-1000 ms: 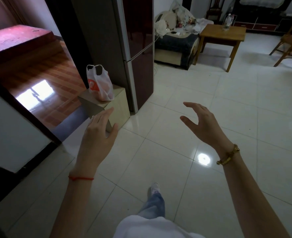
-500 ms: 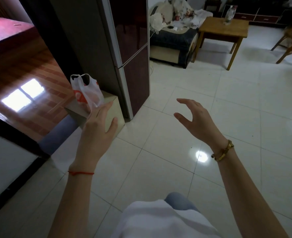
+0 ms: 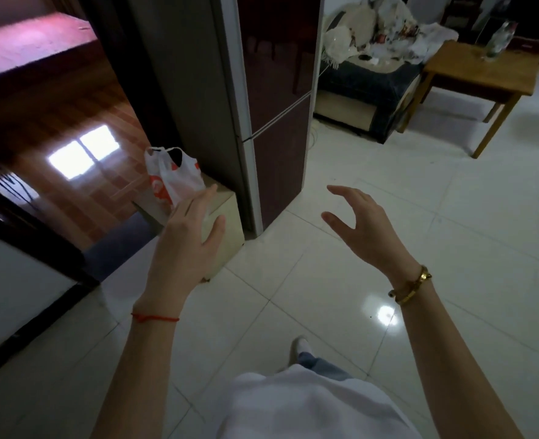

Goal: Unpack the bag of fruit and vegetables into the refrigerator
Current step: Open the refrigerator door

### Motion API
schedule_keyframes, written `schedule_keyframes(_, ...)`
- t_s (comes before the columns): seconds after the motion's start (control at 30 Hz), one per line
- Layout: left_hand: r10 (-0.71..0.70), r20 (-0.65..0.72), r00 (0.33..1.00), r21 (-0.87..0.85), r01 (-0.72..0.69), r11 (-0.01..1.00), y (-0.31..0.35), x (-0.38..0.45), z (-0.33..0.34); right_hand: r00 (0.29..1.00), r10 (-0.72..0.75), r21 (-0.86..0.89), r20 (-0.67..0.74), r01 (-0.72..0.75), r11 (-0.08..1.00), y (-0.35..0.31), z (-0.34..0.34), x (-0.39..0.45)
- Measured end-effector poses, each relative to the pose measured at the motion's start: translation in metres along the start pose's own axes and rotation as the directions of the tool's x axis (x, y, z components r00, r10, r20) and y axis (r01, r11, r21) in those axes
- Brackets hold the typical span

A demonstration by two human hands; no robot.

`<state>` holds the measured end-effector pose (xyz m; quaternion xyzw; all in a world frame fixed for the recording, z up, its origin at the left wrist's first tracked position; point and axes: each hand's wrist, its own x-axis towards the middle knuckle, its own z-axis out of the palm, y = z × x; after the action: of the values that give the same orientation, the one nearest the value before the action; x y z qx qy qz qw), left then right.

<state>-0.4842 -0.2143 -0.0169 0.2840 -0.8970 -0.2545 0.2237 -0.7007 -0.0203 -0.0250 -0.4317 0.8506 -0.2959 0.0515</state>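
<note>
The person had stepped closer over the last second; the bag and fridge now stood nearer, so unpacking had not begun. The left hand reached toward the bag, its grip loose and empty; the right hand hovered half-curled, empty too. The bag sat on a small box beside the closed fridge. Glossy white floor tiles, a sofa and wooden table lay beyond.

Plastic bag beside closed refrigerator
</note>
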Motion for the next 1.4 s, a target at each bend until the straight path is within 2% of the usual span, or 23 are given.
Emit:
schedule_keyframes(0.37, -0.089, -0.206, 0.974, -0.010, 0.089, 0.996, 0.002, 0.099, 0.027, 0.972, -0.226, -0.006, 0.064, 0.226, 0.974, 0.025, -0.007, 0.158)
schedule_keyframes(0.6, -0.180, -0.205, 0.962, 0.056, 0.196, 0.979, -0.030, 0.154, 0.034, 0.960, -0.254, 0.044, 0.116, 0.251, 0.967, 0.024, 0.022, 0.234)
schedule_keyframes(0.93, -0.210, -0.186, 0.960, 0.046, 0.222, 0.974, -0.094, 0.267, 0.022, 0.957, -0.271, 0.083, 0.099, 0.264, 0.961, 0.006, 0.071, 0.354)
schedule_keyframes(1.17, -0.213, -0.150, 0.965, 0.049, 0.223, 0.974, -0.124, 0.321, 0.017, 0.966, -0.247, 0.119, 0.076, 0.237, 0.964, -0.006, 0.090, 0.395)
schedule_keyframes(1.4, -0.212, -0.131, 0.968, 0.011, 0.216, 0.976, -0.126, 0.357, 0.027, 0.972, -0.232, 0.105, 0.030, 0.228, 0.968, -0.005, 0.094, 0.425)
